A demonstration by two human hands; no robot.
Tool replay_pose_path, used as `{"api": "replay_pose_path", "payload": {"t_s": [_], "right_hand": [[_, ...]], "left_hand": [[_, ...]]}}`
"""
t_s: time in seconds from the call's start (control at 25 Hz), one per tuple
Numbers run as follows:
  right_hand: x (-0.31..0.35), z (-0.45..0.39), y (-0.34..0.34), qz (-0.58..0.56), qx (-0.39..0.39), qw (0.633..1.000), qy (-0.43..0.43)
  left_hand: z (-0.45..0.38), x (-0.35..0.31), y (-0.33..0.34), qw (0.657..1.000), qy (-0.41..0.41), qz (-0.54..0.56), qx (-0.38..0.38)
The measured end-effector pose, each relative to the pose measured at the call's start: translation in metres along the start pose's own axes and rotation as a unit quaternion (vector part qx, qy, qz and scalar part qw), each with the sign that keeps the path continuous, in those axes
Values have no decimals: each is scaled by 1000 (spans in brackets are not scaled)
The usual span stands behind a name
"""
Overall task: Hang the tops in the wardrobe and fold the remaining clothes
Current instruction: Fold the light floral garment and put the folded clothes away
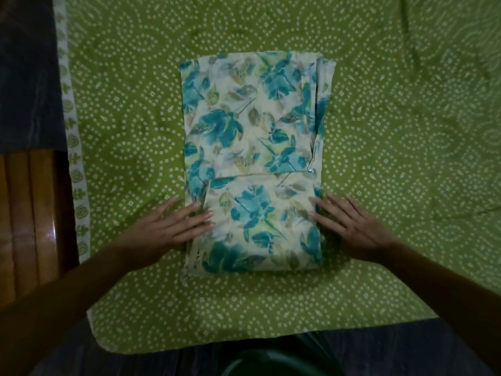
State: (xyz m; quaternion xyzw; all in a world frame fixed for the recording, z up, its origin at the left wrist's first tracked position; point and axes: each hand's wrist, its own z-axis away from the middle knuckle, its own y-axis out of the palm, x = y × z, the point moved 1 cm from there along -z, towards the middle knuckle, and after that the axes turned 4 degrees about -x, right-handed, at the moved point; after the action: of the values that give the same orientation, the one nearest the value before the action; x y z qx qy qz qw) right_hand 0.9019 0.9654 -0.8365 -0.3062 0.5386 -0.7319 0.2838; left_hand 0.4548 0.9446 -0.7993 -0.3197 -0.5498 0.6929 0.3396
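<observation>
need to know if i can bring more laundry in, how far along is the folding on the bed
Done so far: the floral garment lies on the green bedsheet as a narrow rectangle, its near end already turned up over itself. In hand: the left hand and right hand lie flat at the edges of that folded end, fingers open. Left: probably another fold to make it compact. No wardrobe or other clothes are in view, so the rest can't be judged.

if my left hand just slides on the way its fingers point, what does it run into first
The left hand points rightward across the folded floral garment; its fingers already rest on the near flap, so it meets that fabric first.
</observation>
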Motion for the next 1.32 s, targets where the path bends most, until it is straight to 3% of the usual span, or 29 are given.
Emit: {"api": "replay_pose_path", "payload": {"t_s": [0.08, 0.24, 0.32, 0.4, 0.44, 0.48, 0.52, 0.56, 0.6, 0.64, 0.76, 0.84, 0.92, 1.0, 1.08, 1.12, 1.2, 1.32], "right_hand": [[-15, -28, 8, 60, 10, 991, -121], [-27, -82, 7, 83, 5, 961, -265], [-34, -92, 6, 59, -6, 960, -274], [-32, -95, -4, -105, -20, 979, -171], [-29, -98, -18, -248, -51, 966, -50], [-29, -105, -35, -398, -102, 907, 99], [-34, -116, -46, -536, -142, 798, 237], [-44, -128, -51, -638, -148, 671, 348], [-58, -138, -55, -685, -126, 586, 414], [-70, -149, -58, -709, -110, 540, 440], [-83, -177, -57, -709, -57, 515, 478], [-83, -186, -52, -667, -46, 527, 524], [-80, -186, -53, -607, -69, 562, 557], [-73, -180, -54, -579, -87, 558, 587], [-69, -179, -57, -612, -130, 528, 574], [-68, -184, -66, -627, -162, 532, 545], [-77, -202, -78, -616, -207, 569, 503], [-106, -232, -82, -588, -276, 589, 481]], "left_hand": [[-29, 16, 7, 996, 76, -37, 24], [-96, 41, 29, 992, 112, -53, 20], [-103, 48, 31, 991, 135, 12, 8], [-95, 52, 45, 977, 51, 209, -6], [-90, 56, 43, 923, -88, 375, -9], [-89, 61, 42, 816, -242, 524, -17], [-90, 66, 39, 694, -366, 620, -16], [-97, 75, 39, 589, -436, 681, -18], [-110, 84, 34, 520, -464, 716, -21], [-126, 90, 26, 481, -472, 738, -36], [-161, 105, 0, 380, -427, 818, -65], [-166, 111, -4, 331, -379, 862, -59], [-160, 116, 5, 331, -415, 846, -46], [-153, 116, 11, 355, -488, 795, -61], [-145, 121, 20, 382, -550, 731, -134], [-146, 124, 21, 384, -539, 728, -181], [-158, 132, 10, 392, -529, 710, -250], [-189, 151, -7, 464, -616, 546, -327]]}}
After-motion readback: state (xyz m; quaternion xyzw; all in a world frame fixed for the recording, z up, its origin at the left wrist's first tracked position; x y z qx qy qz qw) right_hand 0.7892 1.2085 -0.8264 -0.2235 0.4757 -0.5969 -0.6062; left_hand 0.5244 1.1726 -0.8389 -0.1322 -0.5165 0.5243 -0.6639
